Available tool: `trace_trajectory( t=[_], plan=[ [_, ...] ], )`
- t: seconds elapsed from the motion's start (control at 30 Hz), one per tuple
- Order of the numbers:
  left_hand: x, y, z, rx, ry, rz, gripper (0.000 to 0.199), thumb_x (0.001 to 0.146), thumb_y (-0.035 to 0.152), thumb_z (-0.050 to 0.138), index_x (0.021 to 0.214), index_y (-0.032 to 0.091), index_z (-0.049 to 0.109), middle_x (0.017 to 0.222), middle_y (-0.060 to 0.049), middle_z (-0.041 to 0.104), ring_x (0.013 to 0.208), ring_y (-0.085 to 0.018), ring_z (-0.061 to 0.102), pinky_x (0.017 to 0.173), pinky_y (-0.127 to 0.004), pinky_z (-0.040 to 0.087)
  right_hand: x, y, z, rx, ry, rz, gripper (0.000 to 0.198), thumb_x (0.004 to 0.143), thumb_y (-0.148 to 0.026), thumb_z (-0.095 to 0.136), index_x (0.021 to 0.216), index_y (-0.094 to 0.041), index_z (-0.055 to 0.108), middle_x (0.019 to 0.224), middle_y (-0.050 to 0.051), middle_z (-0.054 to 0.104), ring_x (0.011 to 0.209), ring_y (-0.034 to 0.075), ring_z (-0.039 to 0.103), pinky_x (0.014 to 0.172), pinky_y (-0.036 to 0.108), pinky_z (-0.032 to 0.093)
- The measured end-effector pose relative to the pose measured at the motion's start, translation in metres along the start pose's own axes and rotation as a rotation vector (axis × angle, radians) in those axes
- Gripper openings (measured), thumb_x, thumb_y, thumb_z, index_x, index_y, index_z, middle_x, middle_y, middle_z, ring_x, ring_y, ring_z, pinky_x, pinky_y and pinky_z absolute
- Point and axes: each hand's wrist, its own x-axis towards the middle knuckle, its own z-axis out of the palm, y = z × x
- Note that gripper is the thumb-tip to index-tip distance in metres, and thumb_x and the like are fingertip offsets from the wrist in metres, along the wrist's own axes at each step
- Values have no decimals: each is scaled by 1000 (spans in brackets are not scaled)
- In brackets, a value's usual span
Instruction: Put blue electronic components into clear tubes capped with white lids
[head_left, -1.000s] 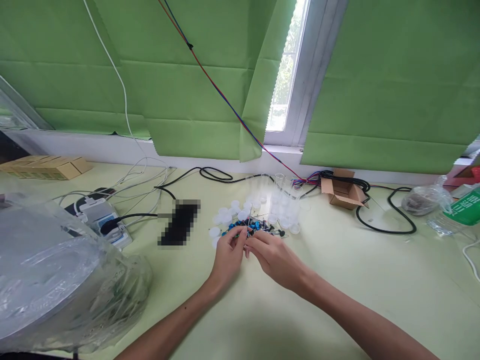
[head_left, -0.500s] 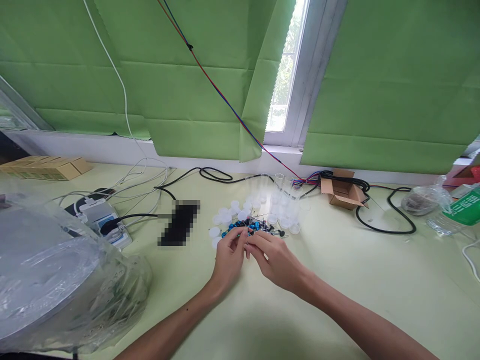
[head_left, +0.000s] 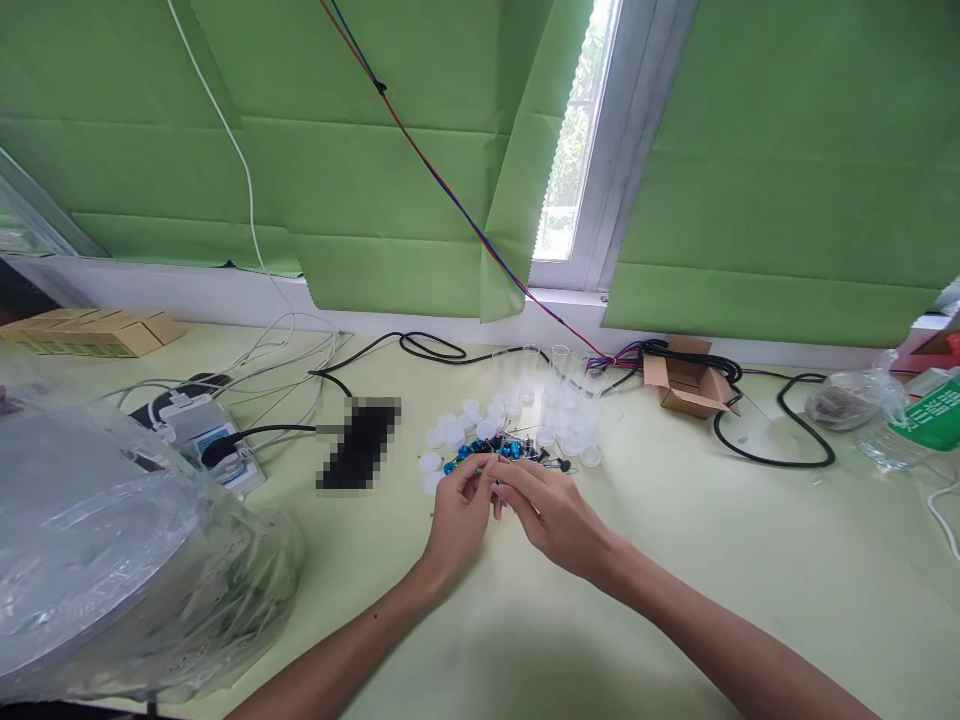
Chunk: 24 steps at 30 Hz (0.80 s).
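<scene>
My left hand (head_left: 460,515) and my right hand (head_left: 559,515) meet over the table, fingertips pinched close together. Whatever they hold between them is too small and too covered by the fingers to make out. Just beyond the fingertips lies a loose pile of small blue and black parts (head_left: 517,448) with thin wire leads. Round white plastic caps (head_left: 450,432) are scattered to the left of and behind this pile. Clear tubes (head_left: 559,372) stand behind it, with more whitish caps around them on the right.
A plastic-wrapped round object (head_left: 135,560) fills the near left. Beyond it are a power strip (head_left: 236,470) and a pixelated dark rectangle (head_left: 360,445). At the back right sit an open cardboard box (head_left: 690,385), a black cable (head_left: 776,462) and a bottle with a green label (head_left: 926,410).
My right hand's fingers have shifted slightly, bending a little further over beside the left fingertips. Both hands stay in nearly the same place, and the pile looks unchanged.
</scene>
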Motion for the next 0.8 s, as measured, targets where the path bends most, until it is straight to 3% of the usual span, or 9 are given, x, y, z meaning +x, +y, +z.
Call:
trace_trajectory(
  t=[0.27,0.8],
  plan=[
    [0,1,0,26,-8,11,24,89,36,55,92,17,69,64,1,57,50,-11,48,51,-24,42,-1,6,2,1,23,-41,21,100,-13,35,106,-19,55,80,4,60,70,15,53,66,26,44],
    [-1,4,2,-22,-5,-17,25,89,39,58,89,16,68,59,2,57,48,-11,51,49,-23,43,-5,13,9,-102,165,-115,20,100,-14,38,94,-19,57,70,2,57,63,14,53,58,25,44]
  ],
)
